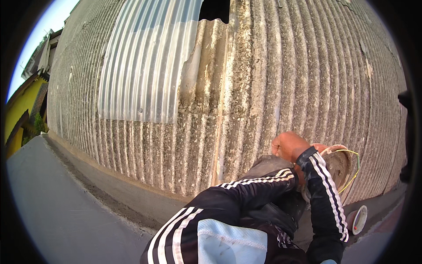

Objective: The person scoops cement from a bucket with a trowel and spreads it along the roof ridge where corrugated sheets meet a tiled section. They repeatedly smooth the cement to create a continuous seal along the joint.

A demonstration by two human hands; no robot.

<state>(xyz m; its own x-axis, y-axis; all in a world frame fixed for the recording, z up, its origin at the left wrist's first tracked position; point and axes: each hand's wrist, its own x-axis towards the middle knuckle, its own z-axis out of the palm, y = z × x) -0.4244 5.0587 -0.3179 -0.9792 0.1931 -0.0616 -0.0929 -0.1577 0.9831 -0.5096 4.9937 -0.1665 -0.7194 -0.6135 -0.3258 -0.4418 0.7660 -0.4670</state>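
My right hand (290,145) has its fingers curled closed above a dusty grey knee (268,163); what they hold, if anything, is hidden. My left hand (320,147) is mostly hidden behind my right wrist, at a round bucket (340,163) with grey, mortar-like residue and a yellow-green handle; its grip is unclear. A smaller white container (359,220) with a pale rim lies lower right. Both forearms are in black sleeves with white stripes.
A weathered corrugated roof (285,79) fills the view, with a translucent corrugated sheet (145,66) beside a dark opening (214,11). A grey ledge (57,193) with a rough cement edge runs along the lower left. A yellow building (22,110) stands at far left.
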